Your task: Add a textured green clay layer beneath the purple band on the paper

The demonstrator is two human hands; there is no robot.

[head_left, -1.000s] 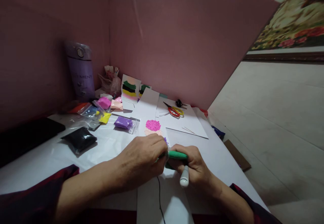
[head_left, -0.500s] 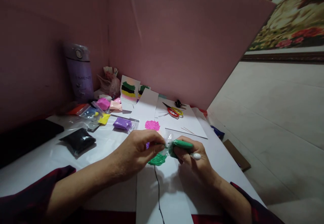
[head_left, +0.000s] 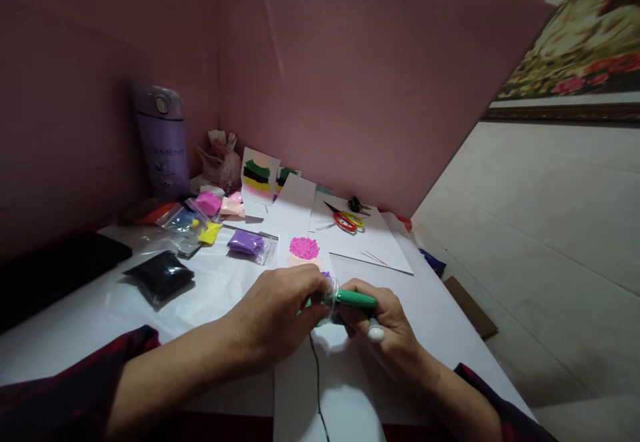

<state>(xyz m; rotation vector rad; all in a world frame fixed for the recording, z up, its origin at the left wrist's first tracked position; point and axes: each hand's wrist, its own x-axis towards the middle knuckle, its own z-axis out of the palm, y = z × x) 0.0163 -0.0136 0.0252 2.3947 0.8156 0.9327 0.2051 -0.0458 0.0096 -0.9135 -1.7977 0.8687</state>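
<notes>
My left hand [head_left: 285, 312] pinches the edge of a clear plastic bag [head_left: 333, 295] between thumb and fingers. In my right hand [head_left: 387, 325] is the green clay [head_left: 357, 299], closed in by the fingers, with the bag around at least part of it. A tool with a rounded white end [head_left: 375, 331] also sticks out of my right hand; the rest of it is hidden. Both hands hover over a white paper strip [head_left: 345, 402] bearing a pink textured patch [head_left: 304, 248], a peach one below it and a black line [head_left: 318, 375]. My hands cover most of the green patch.
Bagged black clay [head_left: 160, 277] and purple clay [head_left: 247, 243] lie to the left, with yellow, pink and orange packs behind. A purple bottle [head_left: 163, 142] stands at the back left. Scissors [head_left: 345, 219] rest on white sheets at the back. Pink panels [head_left: 350, 95] wall the table.
Both hands have moved slightly lower and closer together around the bag. The green clay and the white-ended tool have tilted a little, and more of the green patch is covered.
</notes>
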